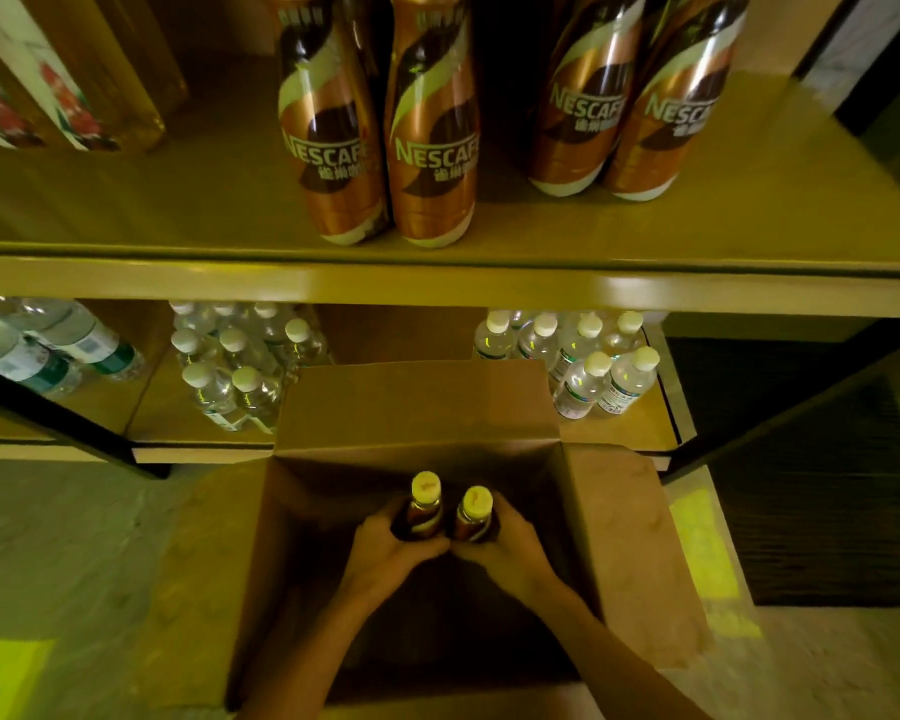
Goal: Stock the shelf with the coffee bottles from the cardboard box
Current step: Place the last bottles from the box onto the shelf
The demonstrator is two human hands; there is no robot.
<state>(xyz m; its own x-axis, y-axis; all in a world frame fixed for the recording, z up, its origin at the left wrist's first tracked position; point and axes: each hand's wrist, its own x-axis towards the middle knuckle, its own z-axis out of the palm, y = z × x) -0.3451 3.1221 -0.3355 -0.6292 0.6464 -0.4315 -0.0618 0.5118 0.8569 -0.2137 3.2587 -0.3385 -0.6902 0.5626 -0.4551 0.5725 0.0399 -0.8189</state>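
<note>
An open cardboard box (417, 407) stands on the floor in front of the shelf unit. Inside it, my left hand (385, 548) grips one coffee bottle (423, 506) with a pale yellow cap. Right beside it, my right hand (505, 548) grips a second coffee bottle (474, 517). Both bottles are upright and side by side, their lower parts hidden by my fingers. On the upper shelf (437, 283) stand several copper-brown Nescafe coffee bottles, one pair (385, 148) in the middle and another pair (624, 111) to the right.
The lower shelf (198, 449) holds several clear water bottles with white caps, left (240, 366) and right (593, 366) of the box's raised back flap. Boxed goods (48, 85) stand at the upper shelf's left. A bare gap lies between the two coffee pairs.
</note>
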